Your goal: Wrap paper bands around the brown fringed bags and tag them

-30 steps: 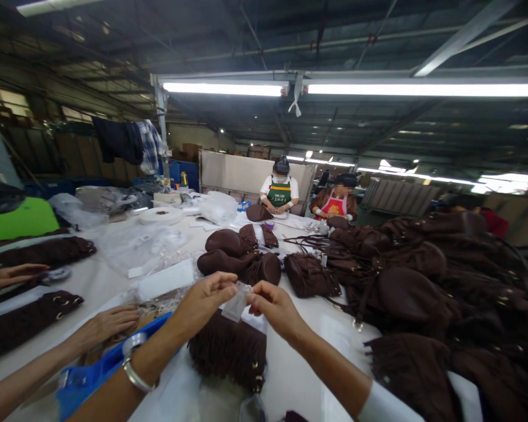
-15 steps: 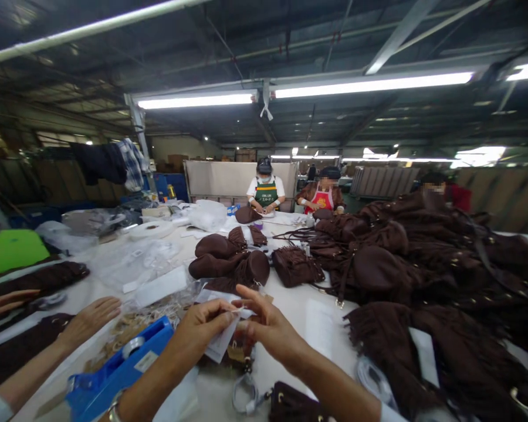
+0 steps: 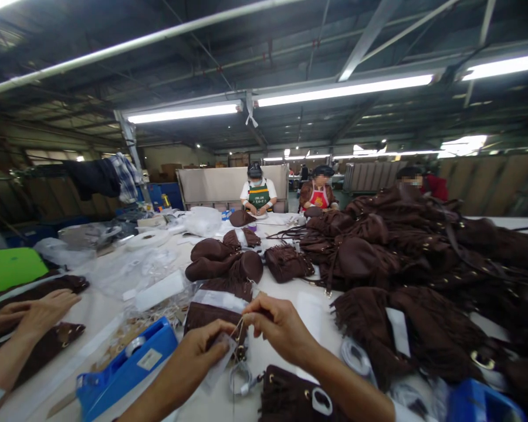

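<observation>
My left hand [image 3: 205,351] is closed on a small clear plastic bag [image 3: 220,362] low in the middle of the view. Just right of it, my right hand [image 3: 277,325] pinches a thin string [image 3: 239,328] that runs down between the two hands. Behind the hands lies a dark brown bag [image 3: 211,313] with a white wrap across it. A metal ring and clasp [image 3: 241,378] hang or lie below the fingers; which one is unclear. Beneath my right forearm is a brown fringed piece [image 3: 286,395].
A blue tape dispenser [image 3: 127,366] stands left of my left hand. Another person's hands [image 3: 41,313] rest on brown pieces at far left. Brown fringed bags [image 3: 391,258] are heaped at right. Two people [image 3: 259,190] sit across the table.
The white paper between my hands is out of sight; a string and a clear bag show there now. The other person's hand at left has moved further left. The view has shifted.
</observation>
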{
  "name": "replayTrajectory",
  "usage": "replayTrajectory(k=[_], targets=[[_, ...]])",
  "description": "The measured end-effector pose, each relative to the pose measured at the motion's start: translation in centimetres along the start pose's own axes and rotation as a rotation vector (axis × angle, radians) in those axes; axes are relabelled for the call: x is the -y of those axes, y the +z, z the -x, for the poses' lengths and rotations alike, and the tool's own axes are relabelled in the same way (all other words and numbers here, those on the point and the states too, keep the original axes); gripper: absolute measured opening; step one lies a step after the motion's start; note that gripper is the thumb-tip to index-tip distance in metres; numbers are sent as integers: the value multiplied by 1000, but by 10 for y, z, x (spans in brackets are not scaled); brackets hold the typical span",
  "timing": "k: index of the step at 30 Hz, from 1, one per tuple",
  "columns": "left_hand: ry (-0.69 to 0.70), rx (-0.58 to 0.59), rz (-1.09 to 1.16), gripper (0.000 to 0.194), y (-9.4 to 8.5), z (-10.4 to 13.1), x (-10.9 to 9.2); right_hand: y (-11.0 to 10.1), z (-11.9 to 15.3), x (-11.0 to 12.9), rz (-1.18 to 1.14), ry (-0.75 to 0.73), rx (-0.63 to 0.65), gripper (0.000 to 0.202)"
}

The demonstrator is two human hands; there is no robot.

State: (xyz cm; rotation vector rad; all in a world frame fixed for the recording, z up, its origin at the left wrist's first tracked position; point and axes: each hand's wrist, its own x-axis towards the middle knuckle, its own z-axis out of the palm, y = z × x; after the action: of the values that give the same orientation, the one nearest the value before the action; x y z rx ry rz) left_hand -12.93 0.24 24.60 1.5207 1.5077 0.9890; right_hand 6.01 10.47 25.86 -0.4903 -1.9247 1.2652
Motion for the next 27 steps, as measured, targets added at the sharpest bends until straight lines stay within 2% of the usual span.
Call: replayTrajectory(k=[2, 5, 7, 11, 13, 16, 19, 21, 23, 27], targets=[[1, 6, -105, 35, 7, 7, 9, -4, 4, 4, 64, -6, 27, 9], [60, -87, -112, 50, 20, 13, 16, -6, 11, 7, 178, -10, 87, 10], [64, -104, 92, 49, 32, 13, 11, -6, 15, 9, 255, -43, 121, 9], [-49, -125, 561, 26, 57, 5, -3, -3, 15, 10, 287, -53, 144, 6], [-91, -165, 653, 28, 66, 1, -3, -1, 10, 4, 196, 25, 131, 5], [-119, -161, 729, 30, 73, -2, 5, 2, 3, -14, -129, 255, 72, 15], [-167, -170, 795, 30, 74, -3, 15, 4, 8, -33, -453, 450, -134, 30], [-209, -191, 835, 29, 75, -3, 21, 6, 21, -43, -547, 529, -253, 35], [-242, -206, 858, 29, 78, -3, 25, 10, 39, -50, -578, 599, -268, 38], [-272, -208, 846, 29, 88, -2, 33, 27, 66, -59, -610, 659, -195, 47]])
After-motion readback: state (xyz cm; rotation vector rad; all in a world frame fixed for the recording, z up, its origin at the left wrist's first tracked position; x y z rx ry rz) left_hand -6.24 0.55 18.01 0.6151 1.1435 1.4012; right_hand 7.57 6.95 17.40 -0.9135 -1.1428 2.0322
